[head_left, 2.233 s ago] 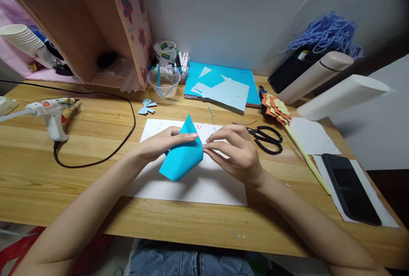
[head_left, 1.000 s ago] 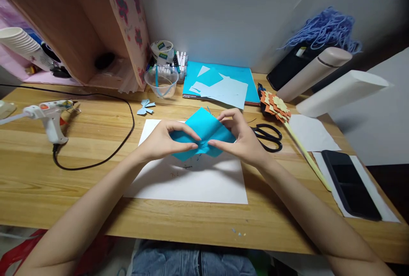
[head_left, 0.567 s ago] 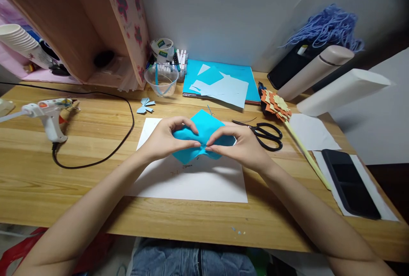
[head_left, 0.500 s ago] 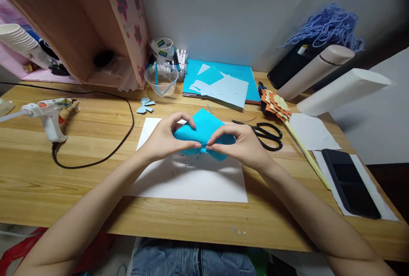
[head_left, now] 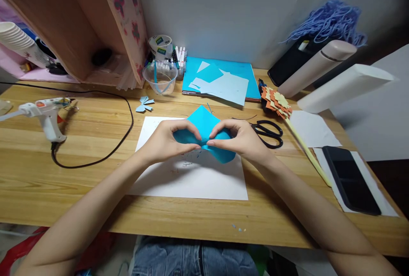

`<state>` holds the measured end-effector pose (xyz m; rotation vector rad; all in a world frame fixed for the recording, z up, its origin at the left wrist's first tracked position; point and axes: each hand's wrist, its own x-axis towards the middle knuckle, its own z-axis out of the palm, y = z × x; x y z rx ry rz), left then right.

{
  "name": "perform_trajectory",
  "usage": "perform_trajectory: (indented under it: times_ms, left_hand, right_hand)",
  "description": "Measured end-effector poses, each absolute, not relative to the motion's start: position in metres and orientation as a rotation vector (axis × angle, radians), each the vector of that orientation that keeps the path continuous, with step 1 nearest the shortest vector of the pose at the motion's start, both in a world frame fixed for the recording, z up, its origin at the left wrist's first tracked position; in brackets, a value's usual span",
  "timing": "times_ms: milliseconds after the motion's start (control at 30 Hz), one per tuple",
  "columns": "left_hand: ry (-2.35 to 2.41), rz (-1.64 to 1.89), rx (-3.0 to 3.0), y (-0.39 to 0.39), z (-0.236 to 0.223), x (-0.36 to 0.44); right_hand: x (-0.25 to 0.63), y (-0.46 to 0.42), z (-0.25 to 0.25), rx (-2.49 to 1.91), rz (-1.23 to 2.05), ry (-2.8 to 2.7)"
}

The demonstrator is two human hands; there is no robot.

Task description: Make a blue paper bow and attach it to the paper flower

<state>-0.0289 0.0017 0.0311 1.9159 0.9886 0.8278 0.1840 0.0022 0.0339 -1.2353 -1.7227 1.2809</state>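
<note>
A bright blue sheet of paper [head_left: 203, 118], bent and folded, is held above a white sheet [head_left: 204, 186] on the wooden table. My left hand [head_left: 172, 139] pinches its middle between thumb and fingertips. From the other side my right hand [head_left: 238, 139] pinches the same middle, its fingertips nearly touching those of the left. The paper's top corner points away from me and a curved flap bulges below the right fingers. The palms and thumbs hide part of it. Black-handled scissors [head_left: 268, 133] lie just right of my right hand.
A white glue gun [head_left: 47, 118] with a black cord stands at the left. Behind are a small blue paper bow [head_left: 145, 104], a clear plastic cup [head_left: 160, 80] and a blue folder [head_left: 236, 69] with paper scraps. A paper flower [head_left: 276, 103] and a black phone [head_left: 349, 182] lie right.
My left fingers have moved inward to the middle of the blue paper, beside the right fingertips. The paper's top has folded more and its lower flap bulges out further.
</note>
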Motion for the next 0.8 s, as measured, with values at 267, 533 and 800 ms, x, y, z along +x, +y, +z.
perform_trajectory:
  times_ms: [267, 533, 800]
  left_hand:
    - [1.058, 0.742, 1.760, -0.0005, 0.0325, -0.0254]
    - [1.101, 0.888, 1.770, -0.0063, 0.0314, -0.0210]
    - [1.116, 0.940, 2.112, -0.0055, 0.0291, -0.0223]
  right_hand:
    - [0.1831, 0.0008, 0.0343, -1.204, 1.194, -1.840]
    - [0.1822, -0.0004, 0.0348, -1.222, 1.174, -1.795]
    - [0.1803, -0.0010, 0.0328, -1.220, 1.236, -1.713]
